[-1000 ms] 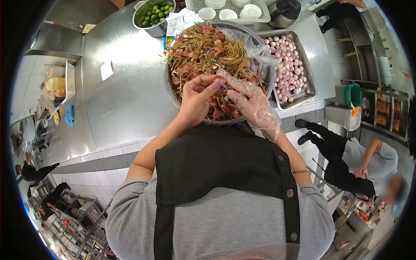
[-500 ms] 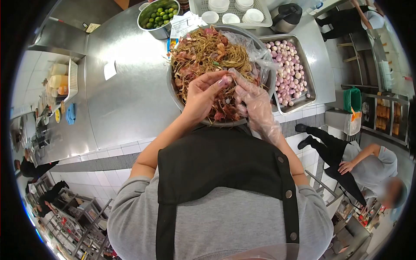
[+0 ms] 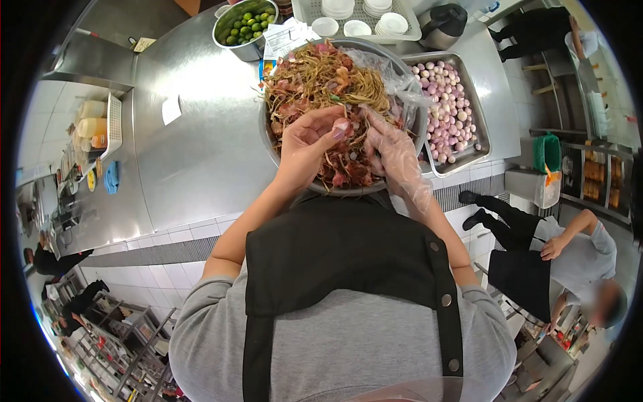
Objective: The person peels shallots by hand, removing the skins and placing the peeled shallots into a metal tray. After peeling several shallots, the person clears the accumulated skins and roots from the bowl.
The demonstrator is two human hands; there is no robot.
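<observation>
Bare, my left hand [image 3: 301, 151] pinches a small pinkish shallot [image 3: 343, 126] between thumb and fingertips. To its right is my right hand [image 3: 396, 161] in a clear plastic glove, its fingers curled together; whatever they hold, if anything, I cannot make out. Both hands are over a large grey basin [image 3: 262, 127] heaped with dry shallot skins and stringy roots [image 3: 301, 77]. A clear plastic bag [image 3: 402, 84] lies along the basin's right side. Beside it, a metal tray [image 3: 483, 144] holds many peeled shallots [image 3: 449, 114].
Behind the basin are a metal pot of green limes [image 3: 246, 28], paper slips [image 3: 288, 37], a white crate of small bowls [image 3: 357, 28] and a dark jug [image 3: 445, 25]. A white scrap [image 3: 171, 109] lies on the steel counter [image 3: 194, 154]. A co-worker [image 3: 576, 244] stands at right.
My right hand has drawn slightly right, away from the shallot, which stays in my left hand. The co-worker at right has shifted an arm and the black cloth.
</observation>
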